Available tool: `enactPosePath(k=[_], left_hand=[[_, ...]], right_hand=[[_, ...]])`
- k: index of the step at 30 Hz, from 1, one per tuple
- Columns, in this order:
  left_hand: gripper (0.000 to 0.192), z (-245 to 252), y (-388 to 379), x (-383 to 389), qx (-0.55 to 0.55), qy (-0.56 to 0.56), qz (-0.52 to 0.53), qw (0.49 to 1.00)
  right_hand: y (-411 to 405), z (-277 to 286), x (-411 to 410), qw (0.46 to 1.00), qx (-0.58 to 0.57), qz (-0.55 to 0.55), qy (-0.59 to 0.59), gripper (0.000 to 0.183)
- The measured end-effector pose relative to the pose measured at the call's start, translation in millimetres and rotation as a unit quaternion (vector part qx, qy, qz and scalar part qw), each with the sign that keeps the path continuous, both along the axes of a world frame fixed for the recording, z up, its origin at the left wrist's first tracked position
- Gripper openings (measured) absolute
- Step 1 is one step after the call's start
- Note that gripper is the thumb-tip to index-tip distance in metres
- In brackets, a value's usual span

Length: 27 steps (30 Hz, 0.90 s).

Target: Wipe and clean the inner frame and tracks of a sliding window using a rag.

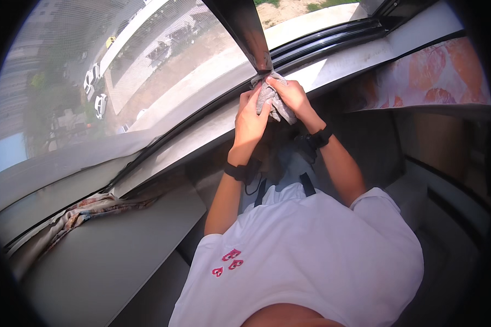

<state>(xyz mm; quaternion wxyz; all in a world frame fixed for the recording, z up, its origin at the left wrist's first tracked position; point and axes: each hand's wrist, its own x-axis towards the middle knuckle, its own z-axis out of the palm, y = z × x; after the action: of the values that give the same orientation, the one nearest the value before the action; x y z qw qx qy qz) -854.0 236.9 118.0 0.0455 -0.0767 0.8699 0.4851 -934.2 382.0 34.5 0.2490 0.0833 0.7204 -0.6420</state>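
A crumpled grey cloth (275, 100) is bunched between my two hands at the lower end of a dark window frame post (257, 39). My left hand (251, 116) grips its left side, with the thumb pressed on the fabric. On the right, my right hand (291, 96) holds the upper part, its thumb close to the foot of the post. Part of the cloth hangs below my fingers. A pale window sill (212, 124) runs just under the post on both sides.
Left of the post is a mesh screen (159, 61); black sliding tracks (331, 39) lie to the right. A bunched patterned curtain (94, 208) rests by a grey panel (118, 253) at lower left. Orange-and-white patterned fabric (438, 77) is at right. Parked cars show far below outside.
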Motion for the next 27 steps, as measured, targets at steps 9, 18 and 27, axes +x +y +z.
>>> enactPosePath(k=[9, 18, 27], left_hand=[[0.015, -16, -69, 136, -0.056, -0.007, 0.117, 0.992], [0.020, -124, -110, 411, -0.052, -0.184, 0.235, 0.953], [0.036, -154, -62, 483, -0.008, -0.301, 0.177, 0.937]], right_hand=[[-2, 13, 69, 0.977, -0.175, 0.082, -0.089, 0.050], [55, 19, 155, 0.983, -0.063, 0.052, -0.164, 0.063], [84, 45, 217, 0.988, -0.008, 0.056, -0.145, 0.056]])
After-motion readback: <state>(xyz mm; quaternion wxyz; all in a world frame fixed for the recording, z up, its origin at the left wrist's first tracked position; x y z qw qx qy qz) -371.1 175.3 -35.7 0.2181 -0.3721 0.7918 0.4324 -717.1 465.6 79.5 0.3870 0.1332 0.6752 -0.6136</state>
